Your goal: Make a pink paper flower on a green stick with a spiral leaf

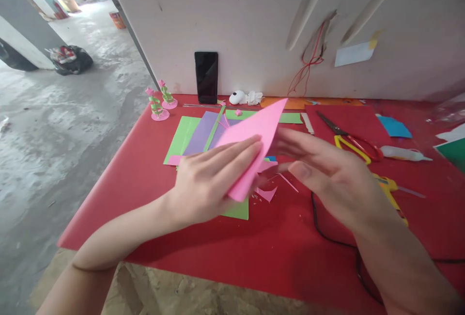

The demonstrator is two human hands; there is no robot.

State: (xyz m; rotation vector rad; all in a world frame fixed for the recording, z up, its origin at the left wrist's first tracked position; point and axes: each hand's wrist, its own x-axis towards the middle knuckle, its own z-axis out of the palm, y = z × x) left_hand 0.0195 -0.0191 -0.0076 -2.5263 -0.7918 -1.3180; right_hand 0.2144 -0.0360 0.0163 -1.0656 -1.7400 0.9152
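Observation:
A sheet of pink paper (267,128) is held up over the middle of the red table, tilted and slightly blurred. My left hand (210,174) grips it, fingers lying across its near face and the thumb hidden behind. Just to the right, my right hand (327,174) is half curled, thumb apart from the fingers, its fingertips partly behind the paper's edge. Whether those fingertips touch the paper I cannot tell. Beneath the hands lie green paper (183,133), purple paper (199,131) and pink paper scraps (268,193).
Scissors (341,133), a small glue bottle (405,153) and a yellow glue gun (388,186) with a black cord (319,228) lie on the right. Two small paper flower stands (159,111) are at the back left. A phone (207,77) leans against the white wall.

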